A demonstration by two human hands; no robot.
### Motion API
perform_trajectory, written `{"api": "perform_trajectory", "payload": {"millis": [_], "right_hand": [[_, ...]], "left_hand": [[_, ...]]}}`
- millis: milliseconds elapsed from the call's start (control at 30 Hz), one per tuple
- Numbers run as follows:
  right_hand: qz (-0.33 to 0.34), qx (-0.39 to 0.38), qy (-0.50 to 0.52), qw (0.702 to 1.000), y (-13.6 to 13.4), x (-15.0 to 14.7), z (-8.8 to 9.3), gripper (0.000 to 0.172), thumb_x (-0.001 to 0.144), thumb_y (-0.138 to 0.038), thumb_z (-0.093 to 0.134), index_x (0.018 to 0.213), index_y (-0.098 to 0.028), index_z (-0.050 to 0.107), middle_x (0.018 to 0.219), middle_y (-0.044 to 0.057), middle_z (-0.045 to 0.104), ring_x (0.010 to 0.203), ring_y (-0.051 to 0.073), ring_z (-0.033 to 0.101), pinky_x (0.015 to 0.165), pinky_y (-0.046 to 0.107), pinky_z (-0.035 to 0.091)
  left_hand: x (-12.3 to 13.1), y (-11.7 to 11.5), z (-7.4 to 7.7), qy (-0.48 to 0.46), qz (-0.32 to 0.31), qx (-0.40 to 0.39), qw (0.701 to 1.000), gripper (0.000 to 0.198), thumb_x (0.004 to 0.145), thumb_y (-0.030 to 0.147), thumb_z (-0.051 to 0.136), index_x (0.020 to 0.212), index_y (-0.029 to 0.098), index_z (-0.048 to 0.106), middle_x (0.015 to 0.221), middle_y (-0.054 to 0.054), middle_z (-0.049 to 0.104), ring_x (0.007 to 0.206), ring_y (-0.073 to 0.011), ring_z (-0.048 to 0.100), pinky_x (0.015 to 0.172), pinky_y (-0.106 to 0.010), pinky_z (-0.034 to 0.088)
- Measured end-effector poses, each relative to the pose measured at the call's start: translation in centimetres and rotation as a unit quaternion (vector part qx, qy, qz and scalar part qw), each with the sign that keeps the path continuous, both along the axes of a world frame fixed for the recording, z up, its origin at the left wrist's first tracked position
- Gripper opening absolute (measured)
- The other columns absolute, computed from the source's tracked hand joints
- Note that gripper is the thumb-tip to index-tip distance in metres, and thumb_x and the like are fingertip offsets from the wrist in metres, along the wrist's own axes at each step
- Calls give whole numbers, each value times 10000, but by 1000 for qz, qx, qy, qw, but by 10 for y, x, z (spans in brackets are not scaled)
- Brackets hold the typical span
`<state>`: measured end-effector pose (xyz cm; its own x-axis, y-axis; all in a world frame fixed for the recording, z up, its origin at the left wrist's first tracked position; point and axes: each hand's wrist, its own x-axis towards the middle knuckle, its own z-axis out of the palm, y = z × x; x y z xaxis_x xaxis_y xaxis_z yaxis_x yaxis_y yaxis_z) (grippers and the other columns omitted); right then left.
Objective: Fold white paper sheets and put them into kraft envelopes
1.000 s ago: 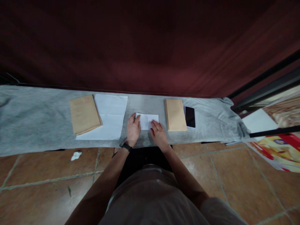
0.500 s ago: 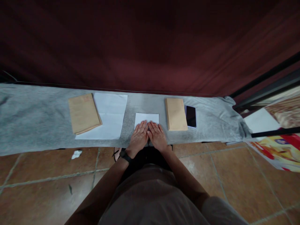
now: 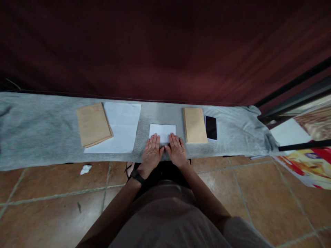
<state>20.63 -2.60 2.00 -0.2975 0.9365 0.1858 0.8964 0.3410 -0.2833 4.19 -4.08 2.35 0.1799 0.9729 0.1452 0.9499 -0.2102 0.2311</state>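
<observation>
A small white sheet of paper (image 3: 163, 130), seemingly folded, lies flat on the grey cloth in front of me. My left hand (image 3: 151, 150) rests palm down with its fingertips on the paper's near left corner. On the near right corner lie the fingertips of my right hand (image 3: 177, 150), also flat. Both hands are open and hold nothing; their thumbs point at each other. Close by on the right is a stack of brown envelopes (image 3: 195, 125). To the left, larger white paper (image 3: 122, 129) lies partly under more brown envelopes (image 3: 93, 124).
A phone (image 3: 211, 127) lies right of the right-hand envelopes. The grey cloth (image 3: 46, 127) covers a long narrow surface, with a dark red curtain (image 3: 165, 51) behind it. Black bars (image 3: 305, 145) stand at the right end, near a colourful printed box (image 3: 310, 165).
My hands have slid apart, left and right, along the near edge of the small paper. More of its middle now shows between them.
</observation>
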Motion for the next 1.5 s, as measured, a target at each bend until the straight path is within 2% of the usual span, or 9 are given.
{"api": "perform_trajectory", "payload": {"millis": [300, 467, 767, 933, 1033, 1133, 1367, 1500], "right_hand": [[-17, -3, 9, 1000, -2, 4, 3, 611, 1072, -431, 381, 1593, -120, 310, 1620, 154, 365, 1508, 286, 340, 1243, 509, 233], [-20, -14, 8, 1000, -1, 2, 4, 574, 1078, -365, 359, 1594, -119, 305, 1630, 145, 347, 1512, 278, 332, 1243, 501, 232], [-21, -21, 7, 1000, -1, 2, 5, 556, 1077, -333, 338, 1584, -103, 325, 1635, 139, 340, 1512, 280, 332, 1246, 503, 224], [-25, -17, 15, 999, -1, 2, 3, 550, 1073, -324, 345, 1578, -105, 341, 1625, 140, 361, 1514, 278, 329, 1245, 506, 225], [-26, -21, 11, 999, 0, 1, 3, 545, 1066, -294, 346, 1572, -92, 350, 1623, 143, 363, 1518, 274, 321, 1247, 496, 220], [-26, -26, 7, 999, 0, 1, 3, 546, 1059, -283, 352, 1570, -92, 355, 1629, 141, 352, 1521, 272, 315, 1249, 493, 216], [-30, -21, 12, 999, 0, 1, 4, 537, 1069, -316, 353, 1569, -122, 367, 1619, 134, 375, 1516, 265, 327, 1248, 496, 220], [-35, -20, 28, 999, 3, 2, 7, 518, 1075, -334, 342, 1537, -116, 427, 1587, 135, 433, 1492, 274, 371, 1239, 507, 245]], "left_hand": [[-5, -6, 3, -19, 31, 8, 999, 646, 1022, 362, 374, 1571, 34, 288, 1637, -227, 290, 1547, -309, 233, 1251, -521, 261], [-4, -4, 5, -29, 30, 8, 999, 633, 1016, 331, 377, 1585, 76, 272, 1637, -207, 306, 1543, -306, 244, 1245, -531, 272], [0, 0, 2, -38, 66, 11, 997, 617, 1028, 338, 340, 1561, 29, 308, 1620, -233, 322, 1539, -311, 259, 1243, -549, 265], [3, 11, 9, -27, 11, 4, 1000, 567, 1039, 330, 315, 1533, 63, 390, 1612, -176, 378, 1541, -276, 263, 1266, -512, 231], [10, 19, 15, -29, -36, -13, 999, 554, 1044, 324, 292, 1530, 86, 409, 1615, -140, 390, 1545, -249, 256, 1271, -464, 241], [16, 29, 16, -30, -60, -24, 997, 551, 1046, 332, 280, 1530, 110, 420, 1618, -122, 389, 1544, -245, 260, 1274, -465, 230], [12, 50, 8, -25, -43, -23, 998, 560, 1048, 354, 274, 1561, 152, 374, 1640, -98, 351, 1557, -234, 222, 1278, -484, 189], [10, 55, 3, -22, -28, -15, 999, 572, 1042, 352, 295, 1571, 142, 350, 1654, -127, 311, 1559, -250, 215, 1272, -508, 181]]}}
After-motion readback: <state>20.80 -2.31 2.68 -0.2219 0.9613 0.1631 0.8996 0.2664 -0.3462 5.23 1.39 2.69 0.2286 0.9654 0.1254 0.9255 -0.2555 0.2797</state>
